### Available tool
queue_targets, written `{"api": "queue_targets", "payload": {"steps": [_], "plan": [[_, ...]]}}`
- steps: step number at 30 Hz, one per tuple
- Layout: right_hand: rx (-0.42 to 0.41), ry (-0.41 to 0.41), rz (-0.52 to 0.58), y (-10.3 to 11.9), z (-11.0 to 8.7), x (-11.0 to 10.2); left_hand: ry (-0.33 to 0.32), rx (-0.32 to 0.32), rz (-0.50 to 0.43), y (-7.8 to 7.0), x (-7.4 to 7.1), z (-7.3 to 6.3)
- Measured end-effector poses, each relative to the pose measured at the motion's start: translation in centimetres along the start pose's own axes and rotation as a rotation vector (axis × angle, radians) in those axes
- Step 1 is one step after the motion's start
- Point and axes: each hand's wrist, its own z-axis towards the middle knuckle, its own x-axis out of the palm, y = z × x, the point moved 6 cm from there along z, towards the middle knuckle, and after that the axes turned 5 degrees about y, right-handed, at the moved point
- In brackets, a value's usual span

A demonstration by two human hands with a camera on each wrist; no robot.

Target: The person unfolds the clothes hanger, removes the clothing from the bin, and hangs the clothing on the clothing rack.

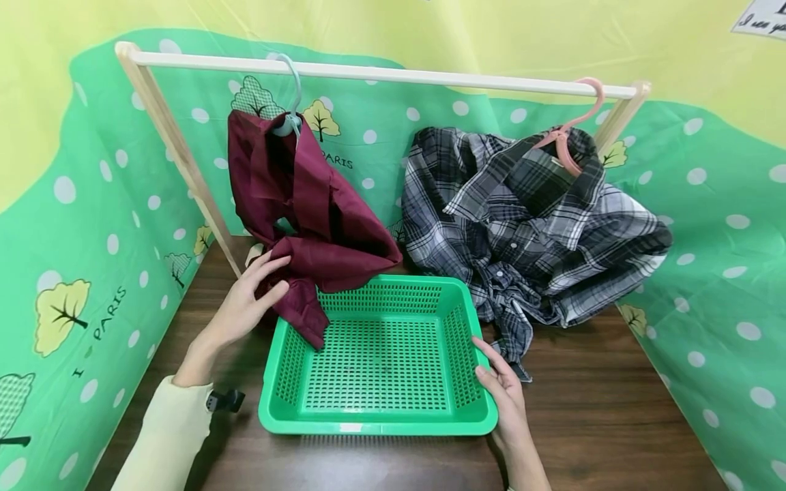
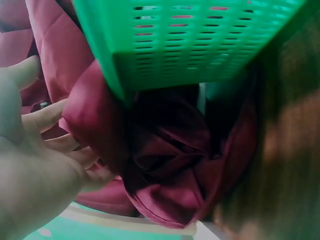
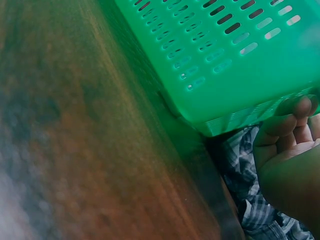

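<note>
A maroon garment (image 1: 344,198) hangs on a light blue hanger (image 1: 297,88), and its lower end lies over the back left corner of a green plastic basket (image 1: 381,428). My left hand (image 1: 242,300) is beside the garment with fingers spread. In the left wrist view, the fingertips of that hand (image 2: 45,165) touch the maroon cloth (image 2: 95,115). My right hand (image 1: 505,395) grips the basket's right rim. The right wrist view shows that hand (image 3: 295,145) with fingers curled at the basket's edge (image 3: 240,117).
A white rod (image 1: 393,75) on wooden posts (image 1: 178,150) spans the back. At right, a black-and-grey plaid shirt (image 1: 510,232) hangs on a pink hanger (image 1: 574,136), its knotted tail beside the basket. The dark wooden table (image 1: 614,409) meets patterned green cloth (image 1: 731,273) on both sides.
</note>
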Motion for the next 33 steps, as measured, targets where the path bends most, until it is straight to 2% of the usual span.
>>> {"api": "queue_targets", "payload": {"steps": [6,13,20,24,29,33], "plan": [[0.003,-0.012,-0.007,0.0,0.0,-0.1,-0.055,0.025,0.022,0.6,0.1,-1.3],[0.005,-0.012,-0.004,0.0,0.0,-0.1,-0.034,-0.005,0.004,1.7,0.3,-2.4],[-0.006,0.003,0.006,-0.1,0.1,-0.1,-0.054,-0.039,-0.001,2.5,0.3,-2.5],[-0.008,0.004,0.005,-0.1,0.1,0.0,-0.059,-0.037,0.040,2.9,0.3,-2.5],[0.005,0.000,0.003,-0.1,0.1,0.0,-0.034,-0.047,0.070,3.4,0.4,-2.7],[0.003,-0.007,0.001,-0.1,0.1,-0.1,-0.009,-0.075,0.085,2.9,0.6,-2.7]]}}
